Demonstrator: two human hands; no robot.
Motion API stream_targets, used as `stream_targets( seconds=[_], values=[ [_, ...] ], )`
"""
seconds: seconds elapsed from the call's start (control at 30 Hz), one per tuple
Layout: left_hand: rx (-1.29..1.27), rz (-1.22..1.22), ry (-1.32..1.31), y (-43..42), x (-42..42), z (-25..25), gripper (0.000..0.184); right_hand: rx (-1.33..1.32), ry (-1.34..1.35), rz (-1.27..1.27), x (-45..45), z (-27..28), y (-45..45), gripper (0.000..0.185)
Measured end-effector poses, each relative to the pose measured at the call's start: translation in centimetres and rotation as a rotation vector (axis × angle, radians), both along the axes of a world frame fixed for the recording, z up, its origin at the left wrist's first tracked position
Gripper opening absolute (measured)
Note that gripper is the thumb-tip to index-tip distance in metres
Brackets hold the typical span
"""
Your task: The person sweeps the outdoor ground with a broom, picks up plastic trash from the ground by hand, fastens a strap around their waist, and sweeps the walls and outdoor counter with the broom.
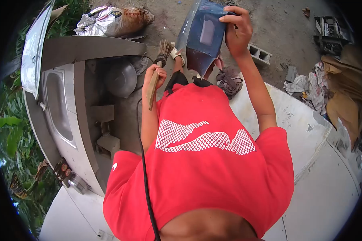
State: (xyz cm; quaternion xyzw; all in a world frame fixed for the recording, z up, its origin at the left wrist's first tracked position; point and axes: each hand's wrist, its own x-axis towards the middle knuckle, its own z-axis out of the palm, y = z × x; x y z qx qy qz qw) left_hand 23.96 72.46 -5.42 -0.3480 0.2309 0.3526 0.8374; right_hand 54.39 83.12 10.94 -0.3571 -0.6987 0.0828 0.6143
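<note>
Left hand [150,73]: closed round brush [165,50] handle, bristles pointing away from chest | Right hand [238,32]: gripping blue container [203,30] by its right edge | Container: ahead of body, right of bristles, apart in view; depth unclear.

- Brush handle [153,90]: bare wood, matt
- Brush bristles [165,48]: dry, rough fibres
- Blue container [204,47]: plastic by its look, smooth, slightly glossy
- Red shirt [205,170]: soft, matt cloth
- Cable [145,168]: smooth, rubbery-looking
- Sink [60,107]: smooth metal, softly shining
- Basin [120,79]: dull metal
- Pot [79,183]: glossy metal
- Sack [112,21]: crinkled; plastic or paper, unclear
- Hollow block [260,54]: rough concrete, matt
- Ground [287,46]: gritty, matt
- Brown sheet [344,94]: matt, creased; cloth or paper, unclear
</note>
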Motion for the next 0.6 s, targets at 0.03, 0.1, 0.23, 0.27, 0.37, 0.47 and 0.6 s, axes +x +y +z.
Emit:
stream_targets(
  seconds=[0.03, 0.1, 0.23, 0.27, 0.37, 0.47, 0.6],
  values=[
    [-0.007, -0.004, 0.015, 1.4, -0.2, -0.5, 0.014, -0.106, 0.142, 0.057, 0.1, -0.7, 1.2, 0.019],
    [0.006, 0.032, 0.015, 4.0, -0.9, -1.6, 0.012, -0.216, 0.489, 0.32, 0.1, -1.4, 4.2, 0.016],
    [0.004, 0.045, 0.016, 10.2, -2.8, -3.9, 0.011, -0.503, 1.184, 0.573, -0.6, -2.5, 11.2, 0.007],
    [0.009, 0.036, 0.024, 12.0, -3.3, -4.4, 0.011, -0.53, 1.358, 0.667, -0.9, -1.9, 13.0, 0.003],
    [0.027, 0.103, 0.024, 16.5, -4.6, -4.0, 0.011, -0.713, 1.544, 0.665, -1.4, -1.1, 18.7, 0.007],
    [0.039, 0.046, 0.038, 22.6, -6.6, -4.4, 0.011, -0.638, 1.484, 0.728, -2.8, -0.5, 24.2, 0.006],
    [0.004, 0.03, 0.082, 26.9, -8.1, -4.3, 0.012, -0.416, 1.137, 0.497, -3.5, -2.4, 29.7, 0.011]
  ],
)
